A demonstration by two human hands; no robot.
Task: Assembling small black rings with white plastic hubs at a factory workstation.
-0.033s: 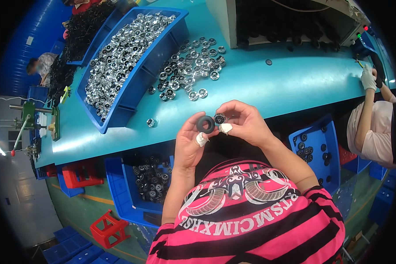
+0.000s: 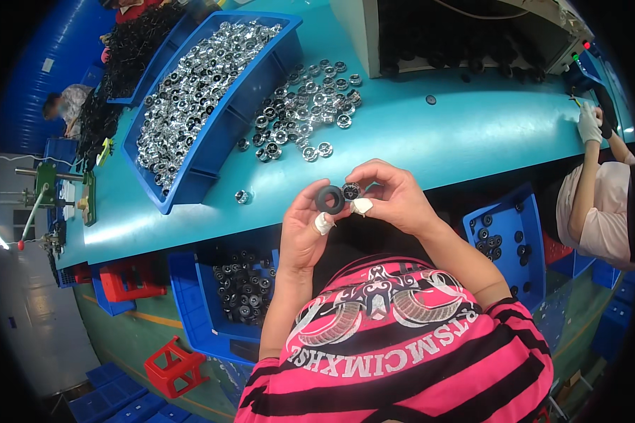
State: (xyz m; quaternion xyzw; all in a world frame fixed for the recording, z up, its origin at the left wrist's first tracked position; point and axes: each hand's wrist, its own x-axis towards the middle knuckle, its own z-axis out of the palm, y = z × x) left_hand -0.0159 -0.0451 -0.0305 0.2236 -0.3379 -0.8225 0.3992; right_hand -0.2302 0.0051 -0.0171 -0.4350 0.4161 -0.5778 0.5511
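Note:
My left hand (image 2: pixel 304 217) pinches a black rubber tyre (image 2: pixel 319 200), its open hole facing up at me. In my right hand (image 2: pixel 395 200), thumb and fingers grip a small dark wheel hub (image 2: pixel 351 190) with a shiny rim. Hub and tyre are side by side at the table's near edge, the hub close against the tyre's right side; whether they touch I cannot tell. White wrappings cover both thumbs. Beyond my hands, several chrome-and-black hubs (image 2: pixel 324 149) lie loose on the teal table (image 2: pixel 395 141), and one more hub (image 2: pixel 243 197) lies apart to the left.
A blue bin (image 2: pixel 222 137) heaped with hubs stands at the left. Below the table edge are blue bins with black wheels, one left (image 2: pixel 197 310), one right (image 2: pixel 536 243). A grey housing (image 2: pixel 360 35) holds black tyres. At right works a co-worker's gloved hand (image 2: pixel 590 125).
The hub in my right hand has shifted slightly left and turned a little, nearer the tyre. My left hand looks still. The co-worker's gloved hand has moved slightly.

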